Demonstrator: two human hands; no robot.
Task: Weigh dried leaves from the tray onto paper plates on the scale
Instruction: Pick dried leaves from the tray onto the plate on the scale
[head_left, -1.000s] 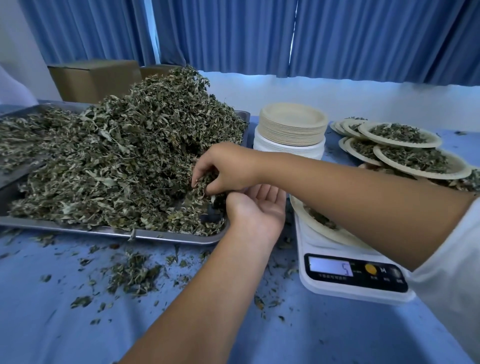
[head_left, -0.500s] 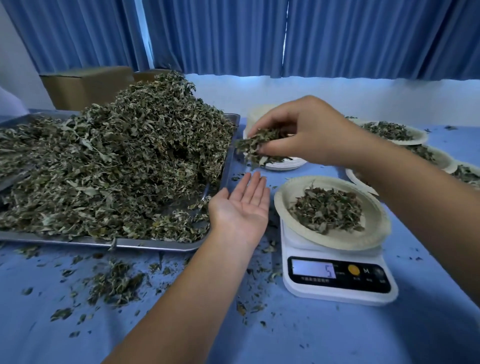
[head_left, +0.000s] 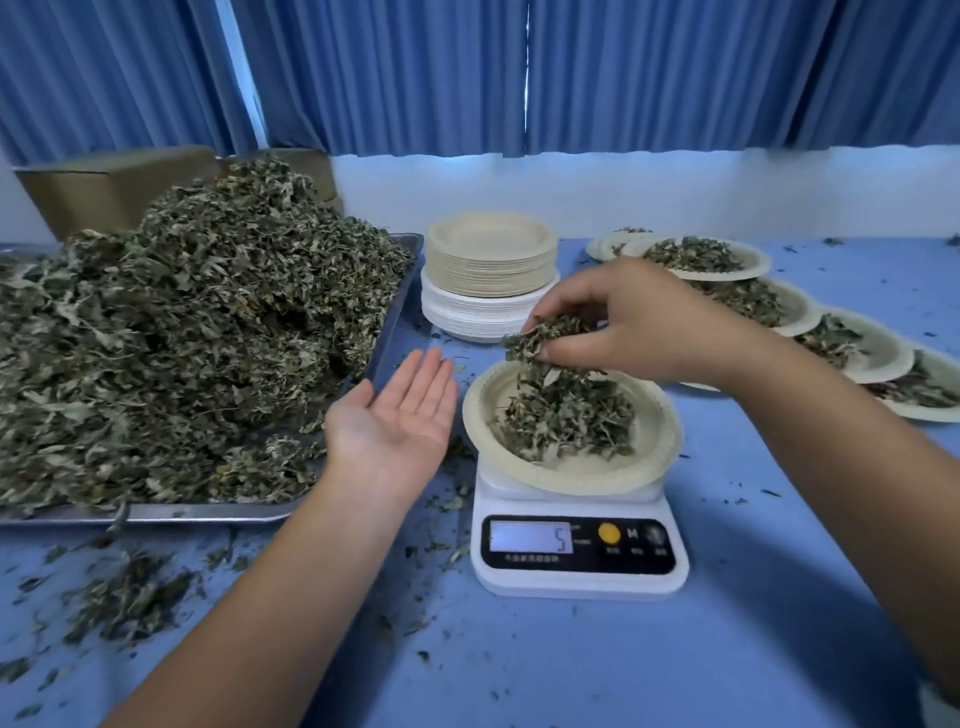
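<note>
My right hand (head_left: 639, 332) pinches a clump of leaves (head_left: 537, 340) straight over the plate (head_left: 660, 447) on the scale (head_left: 576, 571); my left hand (head_left: 400, 415) lies flat, palm up, just left of it, beside the tray (head_left: 208, 512).

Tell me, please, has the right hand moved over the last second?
Yes. The right hand left the tray's near corner and went rightward; it now holds dried leaves over the paper plate on the scale.
</note>
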